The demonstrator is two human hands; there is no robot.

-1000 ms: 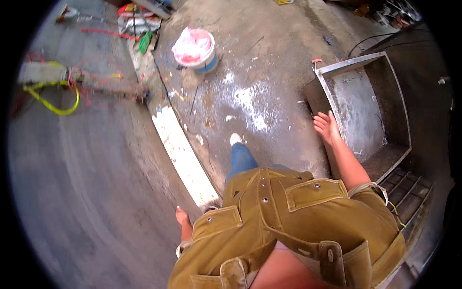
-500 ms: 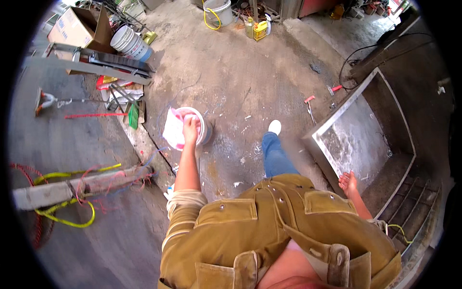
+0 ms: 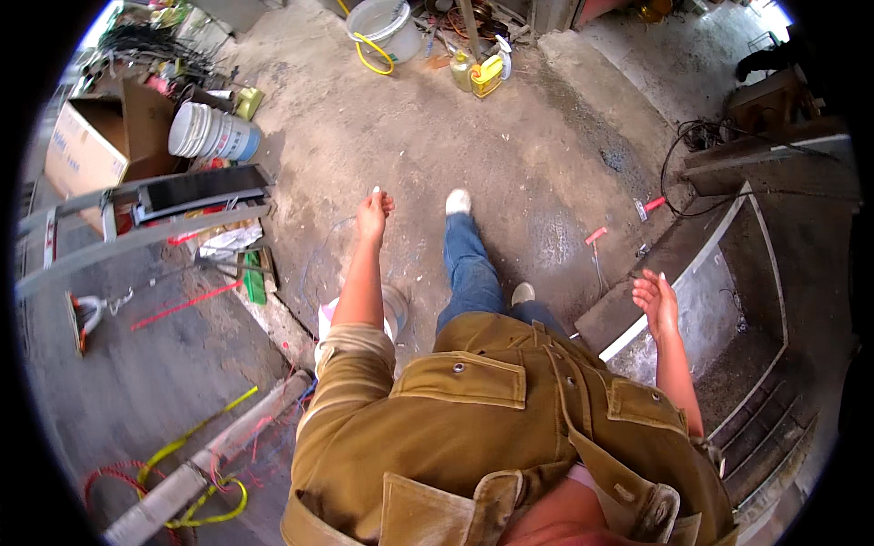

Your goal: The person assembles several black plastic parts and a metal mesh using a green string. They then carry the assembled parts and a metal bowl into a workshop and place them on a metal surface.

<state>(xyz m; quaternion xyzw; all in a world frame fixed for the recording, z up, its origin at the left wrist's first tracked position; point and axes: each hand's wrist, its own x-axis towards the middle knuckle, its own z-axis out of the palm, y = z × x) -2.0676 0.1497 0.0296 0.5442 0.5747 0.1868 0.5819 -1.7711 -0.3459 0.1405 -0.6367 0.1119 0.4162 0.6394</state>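
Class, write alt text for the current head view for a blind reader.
A person's left hand hangs loosely curled above a concrete floor, the right hand open near a metal-rimmed trough. Below is a brown jacket; upper left, a cardboard box.

you see blue lettering on the open brown cardboard box [image 3: 86, 150] and blue print on the round white plastic bucket [image 3: 211, 133], both too small to read.

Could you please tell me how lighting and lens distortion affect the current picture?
Head view: the metal box has a bowed rim; head view: glare washes out the upper right edge; head view: left hand and right hand look reasonably sharp.
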